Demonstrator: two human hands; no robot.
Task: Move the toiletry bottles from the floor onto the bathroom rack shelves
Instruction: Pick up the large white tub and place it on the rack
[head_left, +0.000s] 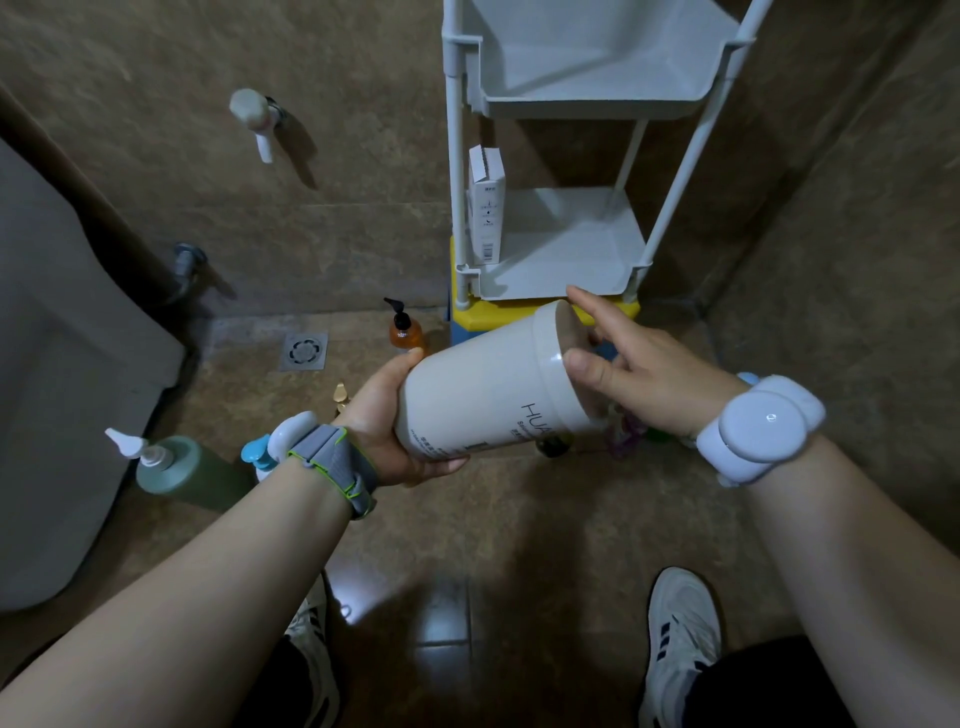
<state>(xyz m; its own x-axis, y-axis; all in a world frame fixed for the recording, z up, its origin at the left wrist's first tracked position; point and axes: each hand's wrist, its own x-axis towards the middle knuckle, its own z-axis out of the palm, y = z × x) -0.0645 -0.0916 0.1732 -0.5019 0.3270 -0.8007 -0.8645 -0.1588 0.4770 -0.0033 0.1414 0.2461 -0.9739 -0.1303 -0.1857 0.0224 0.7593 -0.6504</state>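
Observation:
A large white bottle (483, 395) with dark lettering lies tilted in the air above the floor, its cap end pointing up and right. My left hand (387, 415) grips its base from below. My right hand (639, 369) rests on the cap end, thumb on the cap rim and index finger stretched over the top. Just beyond stands the white bathroom rack (566, 244); its lower shelf holds a white carton (487, 205) and its upper shelf (597, 67) looks bare. On the floor stand an amber pump bottle (406, 330) and a green pump bottle (182, 470) at left.
A yellow and blue stool (467, 317) sits under the rack. A floor drain (304, 351) lies by the back wall, with taps (257, 117) above it. A toilet (57, 374) fills the left side. Small items (623, 431) lie under my right hand. My shoes (680, 634) are at the bottom.

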